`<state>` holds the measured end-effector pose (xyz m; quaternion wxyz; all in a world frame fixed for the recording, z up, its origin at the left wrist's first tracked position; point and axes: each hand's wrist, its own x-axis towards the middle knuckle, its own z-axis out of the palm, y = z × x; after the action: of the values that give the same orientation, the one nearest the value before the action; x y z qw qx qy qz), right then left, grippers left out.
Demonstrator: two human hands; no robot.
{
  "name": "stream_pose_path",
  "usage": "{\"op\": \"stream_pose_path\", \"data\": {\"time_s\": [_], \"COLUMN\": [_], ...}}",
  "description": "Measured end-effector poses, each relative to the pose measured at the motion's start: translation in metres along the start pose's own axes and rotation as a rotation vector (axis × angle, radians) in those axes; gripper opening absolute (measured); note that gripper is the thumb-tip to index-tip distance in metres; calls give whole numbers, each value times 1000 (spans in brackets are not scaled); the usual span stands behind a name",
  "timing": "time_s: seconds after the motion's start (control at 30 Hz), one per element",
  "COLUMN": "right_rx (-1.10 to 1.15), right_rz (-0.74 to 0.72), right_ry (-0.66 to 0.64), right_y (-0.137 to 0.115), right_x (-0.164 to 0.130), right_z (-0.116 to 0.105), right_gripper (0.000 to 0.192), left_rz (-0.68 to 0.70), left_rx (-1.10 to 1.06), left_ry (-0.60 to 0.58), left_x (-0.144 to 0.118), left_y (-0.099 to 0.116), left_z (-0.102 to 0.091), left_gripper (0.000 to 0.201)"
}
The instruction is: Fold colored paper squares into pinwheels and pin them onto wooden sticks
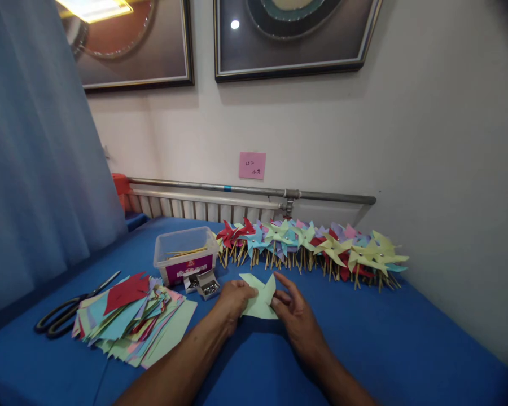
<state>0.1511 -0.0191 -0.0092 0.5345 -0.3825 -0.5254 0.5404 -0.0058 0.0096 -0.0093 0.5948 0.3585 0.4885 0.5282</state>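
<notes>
A pale green paper pinwheel is held between my two hands, with some of its corners folded up toward the middle. My left hand pinches its left side, the thumb lying on the paper. On the other side, my right hand has its thumb and fingers at the right edge and a raised corner, index finger stretched along it. Just beyond my left hand, two small boxes of metal pins stand against a clear plastic tub with thin wooden sticks in it.
A long row of finished pinwheels on sticks lies along the back of the blue table. To the left are a stack of coloured paper sheets and black-handled scissors. Behind are a radiator and a metal pipe.
</notes>
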Motion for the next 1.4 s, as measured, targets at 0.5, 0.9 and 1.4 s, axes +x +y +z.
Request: {"op": "stream_pose_path", "data": {"time_s": [0.5, 0.9, 1.4], "right_rx": [-375, -502, -501], "right_rz": [-12, 18, -23], "right_ry": [166, 266, 170], "right_y": [5, 8, 6], "right_x": [5, 6, 5], "right_z": [1, 3, 1], "right_gripper": [24, 20, 21], "left_rz": [7, 34, 50], "left_rx": [143, 190, 176], "left_ry": [0, -9, -43], "left_x": [-7, -1, -2], "left_y": [-5, -11, -11], "left_z": [10, 10, 8], "left_gripper": [26, 31, 29]}}
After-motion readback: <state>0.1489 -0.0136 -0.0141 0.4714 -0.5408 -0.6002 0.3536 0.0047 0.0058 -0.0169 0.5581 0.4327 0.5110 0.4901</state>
